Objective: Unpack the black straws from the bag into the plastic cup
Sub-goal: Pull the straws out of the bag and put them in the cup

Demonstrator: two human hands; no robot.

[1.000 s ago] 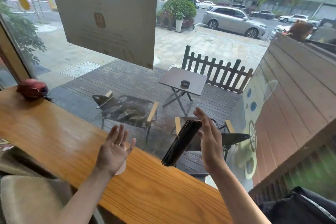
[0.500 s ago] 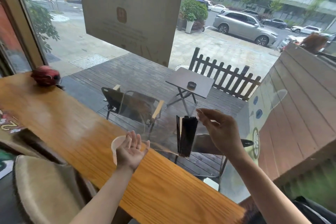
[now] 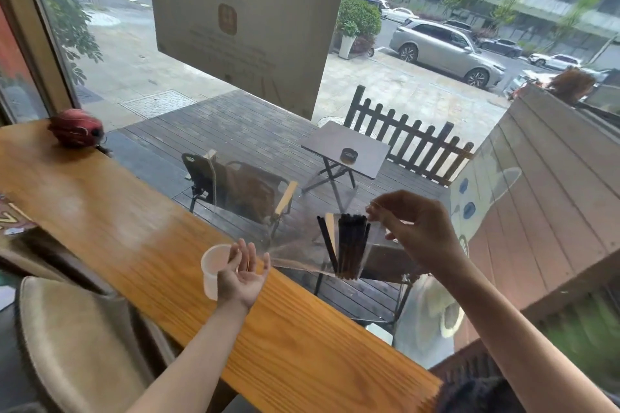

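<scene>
A clear bag hangs in the air over the far edge of the wooden counter, with a bundle of black straws standing upright inside it. My right hand pinches the bag's top right corner from above. A translucent plastic cup stands on the counter to the left of the bag. My left hand is palm up, fingers spread, right next to the cup on its right side, holding nothing. One straw leans apart from the bundle on its left.
The wooden counter runs along a large window. A red round object sits at its far left end. A padded chair back is at the lower left. A dark bag or garment lies at the lower right.
The straw bundle has swung from tilted to upright and my right hand now pinches the bag's top. My left hand has dropped down beside the cup.
</scene>
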